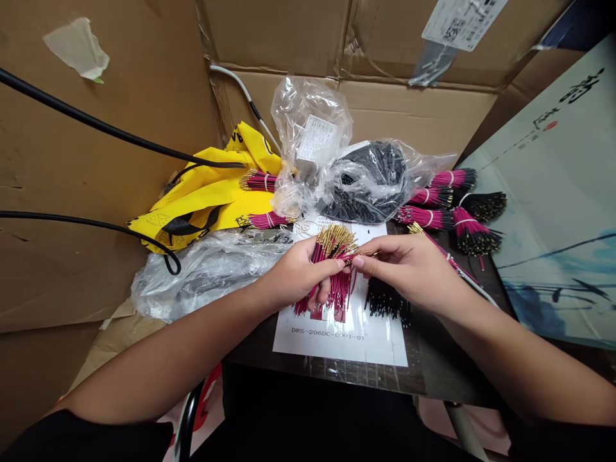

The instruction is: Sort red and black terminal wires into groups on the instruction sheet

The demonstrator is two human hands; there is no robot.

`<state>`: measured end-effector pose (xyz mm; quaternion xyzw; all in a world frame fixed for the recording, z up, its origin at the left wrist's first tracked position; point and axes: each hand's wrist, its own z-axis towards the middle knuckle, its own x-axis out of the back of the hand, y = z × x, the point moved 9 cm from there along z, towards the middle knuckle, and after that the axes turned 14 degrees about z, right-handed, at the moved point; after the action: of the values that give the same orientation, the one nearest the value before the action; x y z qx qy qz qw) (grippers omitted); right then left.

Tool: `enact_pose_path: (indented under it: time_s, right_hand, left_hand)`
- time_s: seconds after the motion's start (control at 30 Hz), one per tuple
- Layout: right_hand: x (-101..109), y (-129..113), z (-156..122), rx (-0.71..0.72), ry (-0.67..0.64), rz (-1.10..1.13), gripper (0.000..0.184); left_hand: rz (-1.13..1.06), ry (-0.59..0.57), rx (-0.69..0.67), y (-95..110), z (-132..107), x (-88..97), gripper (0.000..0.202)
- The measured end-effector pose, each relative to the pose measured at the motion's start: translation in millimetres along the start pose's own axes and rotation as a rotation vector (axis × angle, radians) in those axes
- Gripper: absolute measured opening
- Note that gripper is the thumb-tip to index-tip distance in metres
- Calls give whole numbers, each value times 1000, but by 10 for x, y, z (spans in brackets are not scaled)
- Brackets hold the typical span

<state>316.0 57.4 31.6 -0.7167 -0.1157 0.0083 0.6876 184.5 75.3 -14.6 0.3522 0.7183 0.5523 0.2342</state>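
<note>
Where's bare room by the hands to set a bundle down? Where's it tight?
Bare: the paper sheet below the red wires in the left hand and right hand, down to its printed code; also the dark tabletop right of the sheet. Tight: behind the hands, where plastic bags, yellow fabric and wire bundles pile up.

**Magenta wire bundle (pixel 337 292) in the left hand (pixel 298 273)**

The left hand grips the bundle tilted, its gold crimped terminals fanning out above the fist and its loose wire ends hanging below. The right hand (pixel 404 269) pinches a gold-tipped strand (pixel 366 254) at the bundle's edge between thumb and fingertips. Black wires (pixel 385 299) lie just below the right hand.
</note>
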Motion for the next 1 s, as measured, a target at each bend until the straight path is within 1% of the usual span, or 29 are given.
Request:
enact_pose_path:
  time_s: [0.1, 0.2, 0.27, 0.37, 0.4, 0.43, 0.47, 0.53, 0.6, 0.63, 0.67, 0.73, 0.83, 0.93, 1.0]
  right_hand:
    - [61, 12, -8, -31, 22, -12, 25]
    - [181, -61, -12, -24, 51, -44, 27]
    - [338, -155, -34, -7, 84, -81, 27]
    - [703, -261, -120, -41, 154, -211, 29]
    - [804, -255, -150, -80, 137, -265, 31]
    - [872, -222, -176, -127, 88, -314, 31]
    - [897, -171, -196, -166, 7, -357, 31]
    - [860, -19, -220, -229, -183, -424, 31]
    - [755, 171, -221, -279, -353, -477, 30]
    - [706, 261, -207, -299, -407, -498, 29]
    - [669, 335, -183, -309, -435, -517, 28]
    - [644, 420, -121, -309, -421, -575, 27]
    - [684, 395, -72, -275, -329, -689, 32]
    - [723, 245, -96, -224, -229, -806, 42]
    - [697, 72, -112, -144, -146, -876, 44]
  left_hand:
    - [-9, -14, -2, 20, -7, -3, 15]
    - [-40, -8, 18, 5, -10, 8, 16]
    - [-63, -1, 31, -12, -9, 16, 16]
    - [-93, 21, 50, -39, -6, 39, 15]
    - [-96, 30, 55, -45, -4, 49, 15]
    - [-97, 37, 59, -49, -3, 56, 14]
    - [-96, 41, 62, -50, -2, 60, 14]
    - [-88, 42, 61, -47, 0, 58, 13]
    - [-80, 35, 61, -47, 1, 47, 14]
    - [-76, 32, 64, -50, 2, 40, 14]
    - [-71, 27, 67, -55, 3, 32, 14]
    - [-72, 16, 75, -68, 4, 17, 15]
    - [-93, -13, 75, -69, 3, -10, 14]
    - [-96, -58, 69, -46, -9, -52, 12]
    - [-92, -79, 68, -30, -20, -73, 10]
